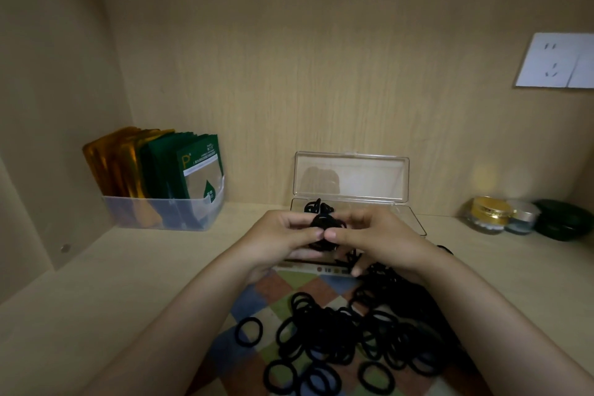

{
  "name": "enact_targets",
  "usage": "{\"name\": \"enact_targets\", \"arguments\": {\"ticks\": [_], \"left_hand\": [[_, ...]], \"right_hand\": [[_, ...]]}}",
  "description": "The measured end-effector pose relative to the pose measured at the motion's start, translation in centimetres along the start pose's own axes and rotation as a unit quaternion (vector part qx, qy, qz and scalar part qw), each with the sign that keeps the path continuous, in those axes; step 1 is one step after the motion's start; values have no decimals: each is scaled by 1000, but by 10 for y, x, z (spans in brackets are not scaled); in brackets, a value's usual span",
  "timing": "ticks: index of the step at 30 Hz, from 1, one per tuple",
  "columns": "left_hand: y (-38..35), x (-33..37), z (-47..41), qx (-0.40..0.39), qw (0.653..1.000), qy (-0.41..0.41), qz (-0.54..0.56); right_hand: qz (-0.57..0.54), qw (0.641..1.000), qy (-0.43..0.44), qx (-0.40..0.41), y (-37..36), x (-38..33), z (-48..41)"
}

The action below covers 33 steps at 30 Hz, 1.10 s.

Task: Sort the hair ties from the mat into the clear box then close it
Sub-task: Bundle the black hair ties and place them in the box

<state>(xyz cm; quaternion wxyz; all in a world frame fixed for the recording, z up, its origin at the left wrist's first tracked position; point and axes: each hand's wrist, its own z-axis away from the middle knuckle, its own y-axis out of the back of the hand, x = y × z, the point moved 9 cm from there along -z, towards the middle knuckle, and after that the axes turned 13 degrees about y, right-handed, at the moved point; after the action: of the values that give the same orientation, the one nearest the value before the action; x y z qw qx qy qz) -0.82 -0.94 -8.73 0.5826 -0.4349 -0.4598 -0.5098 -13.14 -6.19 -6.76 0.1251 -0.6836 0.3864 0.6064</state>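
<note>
A small bundle of black elastic hair ties (325,224) is pinched between the left hand (279,239) and the right hand (376,239), both curled round it. They are just in front of the clear rectangular plastic box (414,222), whose lid (353,175) stands open. A few ties (316,205) already lie at the box's left end. Most of the work seems left: a large heap of ties (353,334) covers the chequered mat (257,296) in front of the box. The hands hide the box's front wall and much of its inside.
</note>
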Motion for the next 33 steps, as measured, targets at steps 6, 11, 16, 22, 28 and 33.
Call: {"name": "enact_targets", "arguments": {"ticks": [6,11,16,22,28,33], "left_hand": [[-2,40,-13,77,994,-45,-62],[-6,64,-32,96,981,-91,-144],[-2,59,-48,129,959,-115,-226],[-12,38,-70,161,846,-100,-498],[-17,24,-78,132,822,-102,-544],[3,37,-70,185,896,-163,-369]], "right_hand": [[-90,994,-28,58,23,0,-7],[-126,988,-40,76,44,-2,-19],[-65,989,-55,116,73,1,-35],[74,976,-69,192,100,12,-53],[201,960,-96,171,83,24,-69],[375,911,-125,120,72,24,-80]]}}
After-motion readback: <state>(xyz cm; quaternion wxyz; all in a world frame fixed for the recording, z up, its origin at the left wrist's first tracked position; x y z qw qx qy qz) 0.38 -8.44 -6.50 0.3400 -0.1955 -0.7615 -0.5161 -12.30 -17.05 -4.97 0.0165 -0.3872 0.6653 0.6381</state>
